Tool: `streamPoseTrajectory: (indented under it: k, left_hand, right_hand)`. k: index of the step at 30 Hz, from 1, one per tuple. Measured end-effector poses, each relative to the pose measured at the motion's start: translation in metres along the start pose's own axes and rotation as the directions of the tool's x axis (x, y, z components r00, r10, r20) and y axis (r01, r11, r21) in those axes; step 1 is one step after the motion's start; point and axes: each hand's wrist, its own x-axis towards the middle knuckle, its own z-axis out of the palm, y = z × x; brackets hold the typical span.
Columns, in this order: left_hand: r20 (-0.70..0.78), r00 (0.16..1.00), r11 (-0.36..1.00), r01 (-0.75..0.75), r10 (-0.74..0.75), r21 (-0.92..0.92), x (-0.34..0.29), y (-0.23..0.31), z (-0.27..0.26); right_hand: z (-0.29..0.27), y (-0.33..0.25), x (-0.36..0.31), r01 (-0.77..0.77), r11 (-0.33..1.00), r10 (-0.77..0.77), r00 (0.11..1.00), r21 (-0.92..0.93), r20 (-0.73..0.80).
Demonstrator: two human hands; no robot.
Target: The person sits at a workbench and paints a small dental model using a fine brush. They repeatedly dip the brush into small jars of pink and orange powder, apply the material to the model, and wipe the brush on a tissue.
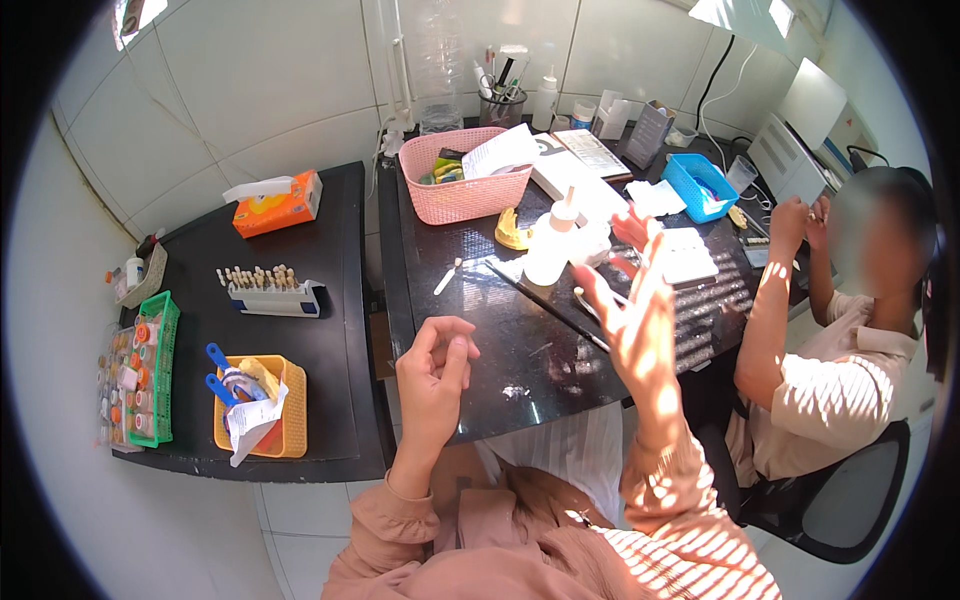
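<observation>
My left hand (437, 370) is raised at the near edge of the black table (480, 400), its fingers loosely curled in with nothing seen in them. Over the table to the right, my right hand (640, 320) is held up, fingers spread and sunlit. Behind it, partly covered, are small white items I cannot make out. Between the hands a thin black rod (545, 305) lies slantwise. A white bottle (550, 250) with a narrow top stands beyond it, beside a yellow dental cast (512, 230). A small tooth-coloured tab on a white handle (447, 277) lies to the left.
A pink basket (465, 200) and a blue basket (698, 188) stand farther back. On the left table are a shade guide (272, 295), a tissue box (278, 207), a yellow basket (293, 410) and a green basket (165, 370). Another person (830, 350) sits at right, both hands raised.
</observation>
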Motion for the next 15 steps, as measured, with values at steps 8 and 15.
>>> streamPoseTrajectory:
  k: [8, 15]
  left_hand:
    - [0.011, 1.0, 1.0, 0.022, -0.023, 0.008, -0.002, 0.001, 0.005]
    - [0.012, 1.0, 1.0, 0.007, -0.007, 0.006, -0.001, 0.0, 0.007]
  right_hand:
    - [-0.054, -0.004, -0.11, -0.447, 0.872, 0.399, 0.886, 0.202, 0.236]
    - [-0.077, 0.014, -0.125, -0.428, 0.885, 0.37, 0.886, 0.185, 0.281]
